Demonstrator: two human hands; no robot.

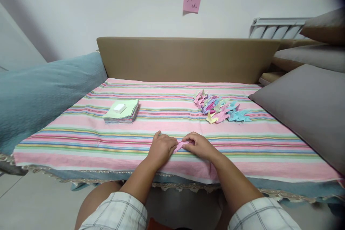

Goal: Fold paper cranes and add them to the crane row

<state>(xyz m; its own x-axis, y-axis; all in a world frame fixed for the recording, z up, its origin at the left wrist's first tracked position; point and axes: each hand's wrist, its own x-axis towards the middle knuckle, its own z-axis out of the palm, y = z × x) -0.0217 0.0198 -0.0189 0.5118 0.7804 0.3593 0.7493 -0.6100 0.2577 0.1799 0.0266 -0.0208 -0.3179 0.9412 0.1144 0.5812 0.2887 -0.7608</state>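
Note:
A small folded piece of pink paper (181, 145) lies low over the striped cloth, between my two hands. My left hand (162, 147) has its fingers closed on the paper's left end, with the thumb side raised. On the right end, my right hand (198, 145) pinches the paper between thumb and fingers. Parts of the paper are hidden under my fingertips. Several folded paper cranes (215, 107) in pink, purple, blue and yellow sit in a cluster beyond my right hand. To the far left rests a stack of coloured paper sheets (126, 115), light green on top.
A small white object (119, 108) sits on the paper stack. The pink striped cloth (81, 136) covers the seat. Grey cushions (304, 104) stand at the right, a blue padded armrest (48, 90) at the left, and a brown backrest (183, 59) behind.

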